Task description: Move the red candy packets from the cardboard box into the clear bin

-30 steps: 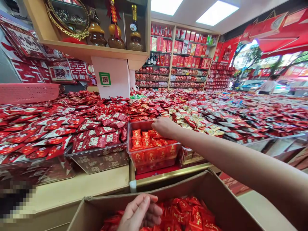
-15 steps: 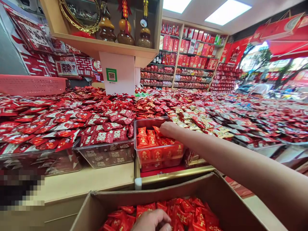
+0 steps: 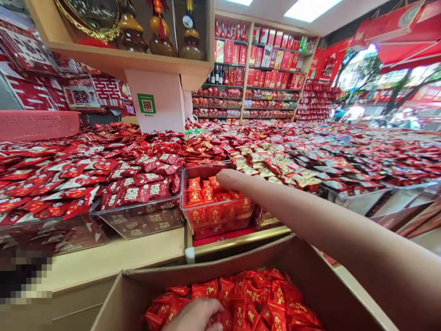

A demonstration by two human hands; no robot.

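Note:
My right hand [image 3: 227,178] reaches into a clear plastic bin [image 3: 217,209] of red packets with gold print; its fingers are hidden below the wrist, so what it holds does not show. Low in the view, my left hand [image 3: 198,316] rests on loose red packets [image 3: 251,294] inside an open cardboard box [image 3: 144,285]. Its fingers are bent down among the packets, their tips partly hidden, and I cannot make out whether it grips one.
Left of the bin stands another clear bin [image 3: 141,220] of dark red packets. Heaps of packets [image 3: 344,147] spread right and behind. A wooden cabinet [image 3: 138,59] overhangs at upper left, above a white panel with a green code sign [image 3: 146,104]. A pink basket [image 3: 37,125] sits far left.
The view has shifted, moving the scene slightly left. My right hand has sunk deeper into the clear bin, hiding its fingers. My left hand stays over the box, its fingers lower among the packets.

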